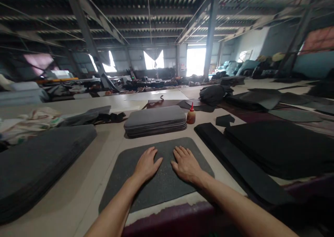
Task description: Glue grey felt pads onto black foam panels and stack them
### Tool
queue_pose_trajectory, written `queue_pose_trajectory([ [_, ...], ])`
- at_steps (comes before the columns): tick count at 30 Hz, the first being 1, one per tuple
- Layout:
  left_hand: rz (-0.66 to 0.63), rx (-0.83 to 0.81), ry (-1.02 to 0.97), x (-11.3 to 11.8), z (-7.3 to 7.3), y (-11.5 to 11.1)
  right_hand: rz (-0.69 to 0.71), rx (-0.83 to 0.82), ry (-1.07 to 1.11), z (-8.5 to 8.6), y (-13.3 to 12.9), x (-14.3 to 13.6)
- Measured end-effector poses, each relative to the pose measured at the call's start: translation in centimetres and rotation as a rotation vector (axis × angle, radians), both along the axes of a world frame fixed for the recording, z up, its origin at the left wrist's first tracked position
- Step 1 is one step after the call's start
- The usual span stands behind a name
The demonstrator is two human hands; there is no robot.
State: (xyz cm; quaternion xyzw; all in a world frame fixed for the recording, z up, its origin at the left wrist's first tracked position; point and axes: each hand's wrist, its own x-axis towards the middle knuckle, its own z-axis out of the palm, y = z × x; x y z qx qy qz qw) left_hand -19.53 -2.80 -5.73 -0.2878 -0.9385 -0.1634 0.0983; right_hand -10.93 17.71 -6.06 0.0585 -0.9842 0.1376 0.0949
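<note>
A dark grey rounded rectangular sheet [167, 181] lies flat at the table's front edge. My left hand [147, 164] rests on its left half, palm down, thumb apart from the fingers. On the right half lies my right hand [185, 164], also flat, with its thumb pointing inward. Neither hand grips anything. Just beyond the sheet stands a neat stack of grey rounded sheets [156, 120]. Beside that stack is a bottle with amber contents and a red nozzle [191, 115].
Thick stacks of dark sheets flank me, one at left [47, 157] and one at right [284, 145]. A pile of long dark strips [240, 160] runs along the right side. Cloth [39, 120] lies at far left; a dark bundle [214, 94] sits farther back.
</note>
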Motion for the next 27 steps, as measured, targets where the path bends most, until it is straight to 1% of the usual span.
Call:
queue_pose_trajectory([
  [2,0.004,-0.086,-0.002,-0.6,-0.1,-3.0,0.001,0.003,0.011,0.2,0.0,0.1],
  [5,0.103,-0.217,-0.026,-1.2,-0.4,-8.6,-0.010,0.012,0.023,0.4,0.3,0.1],
  [7,0.158,-0.272,-0.031,-1.2,-0.4,-12.0,-0.020,0.001,0.028,0.3,1.2,0.0],
  [9,0.217,-0.335,-0.025,-0.6,-0.1,-14.4,-0.048,-0.009,0.037,0.2,2.8,-0.1],
  [11,0.267,-0.411,0.023,0.3,0.5,-15.9,-0.102,-0.007,0.052,0.0,4.9,0.2],
  [13,0.297,-0.459,0.120,1.3,1.1,-16.7,-0.170,0.008,0.072,-0.1,6.9,0.8],
  [14,0.286,-0.454,0.167,1.8,1.3,-16.8,-0.199,0.021,0.089,0.0,7.7,1.3],
  [16,0.212,-0.388,0.217,3.0,1.4,-16.8,-0.209,0.048,0.150,0.1,8.6,2.4],
  [18,0.086,-0.312,0.188,4.4,1.1,-16.4,-0.108,0.042,0.202,0.4,8.4,3.8],
  [20,-0.030,-0.286,0.118,6.2,0.7,-15.8,0.054,-0.014,0.170,0.6,7.6,5.6],
  [22,-0.130,-0.305,0.079,8.1,0.4,-15.1,0.197,-0.079,0.046,1.0,6.7,7.6],
  [23,-0.177,-0.315,0.081,8.9,0.3,-15.0,0.246,-0.101,-0.022,1.3,6.3,8.6],
  [25,-0.251,-0.330,0.103,10.0,0.1,-15.2,0.320,-0.117,-0.152,2.1,5.9,10.6],
  [27,-0.301,-0.346,0.114,10.2,-0.5,-16.0,0.358,-0.103,-0.272,3.1,5.8,12.2],
])
